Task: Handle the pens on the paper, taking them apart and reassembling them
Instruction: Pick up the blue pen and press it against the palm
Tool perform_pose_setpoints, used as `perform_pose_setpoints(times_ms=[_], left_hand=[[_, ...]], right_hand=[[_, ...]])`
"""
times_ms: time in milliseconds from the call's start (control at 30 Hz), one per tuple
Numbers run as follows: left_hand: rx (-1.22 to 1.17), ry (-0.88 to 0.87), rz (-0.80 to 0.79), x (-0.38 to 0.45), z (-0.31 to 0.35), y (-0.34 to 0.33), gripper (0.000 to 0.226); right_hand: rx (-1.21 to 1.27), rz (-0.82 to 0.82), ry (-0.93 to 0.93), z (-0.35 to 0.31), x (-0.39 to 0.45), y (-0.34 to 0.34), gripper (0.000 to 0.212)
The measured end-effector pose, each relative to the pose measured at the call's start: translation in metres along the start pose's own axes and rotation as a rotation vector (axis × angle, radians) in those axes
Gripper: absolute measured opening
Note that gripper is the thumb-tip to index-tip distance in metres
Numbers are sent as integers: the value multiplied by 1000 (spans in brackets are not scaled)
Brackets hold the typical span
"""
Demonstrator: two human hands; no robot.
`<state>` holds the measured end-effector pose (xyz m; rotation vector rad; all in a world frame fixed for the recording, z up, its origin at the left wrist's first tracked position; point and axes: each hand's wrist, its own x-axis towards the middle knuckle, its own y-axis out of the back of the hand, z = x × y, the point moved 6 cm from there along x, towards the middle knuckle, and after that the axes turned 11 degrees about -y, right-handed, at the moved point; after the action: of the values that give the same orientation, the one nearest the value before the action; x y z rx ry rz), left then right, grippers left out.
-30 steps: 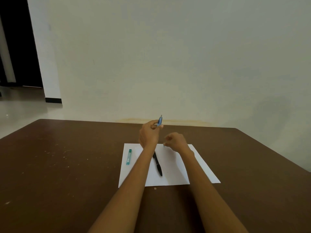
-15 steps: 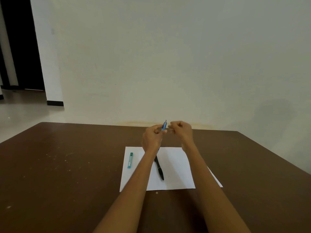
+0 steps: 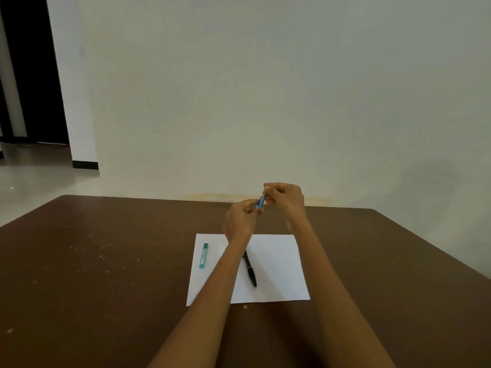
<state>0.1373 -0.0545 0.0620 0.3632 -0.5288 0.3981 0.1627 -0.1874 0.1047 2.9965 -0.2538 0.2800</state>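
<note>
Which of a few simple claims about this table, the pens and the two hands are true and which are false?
1. Both hands hold the slim blue pen up above the brown wooden table. True: the left hand grips its lower end and the right hand pinches its upper end.
2. The black pen lies on the white sheet of paper. True.
3. The small teal rectangular case lies on the bare table beside the paper. False: it lies on the paper, near its left edge.
4. The right hand rests flat on the paper. False: it is raised, fingers curled at the blue pen.
5. The black pen touches the teal case. False: they lie apart.
</note>
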Motion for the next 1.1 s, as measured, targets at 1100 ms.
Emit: perform_pose_setpoints(times_ms=[1100], left_hand=[[-145,25,-47,7,0,-19,23]], right_hand=[[-140,-212,-116,3,-4,-3,31]])
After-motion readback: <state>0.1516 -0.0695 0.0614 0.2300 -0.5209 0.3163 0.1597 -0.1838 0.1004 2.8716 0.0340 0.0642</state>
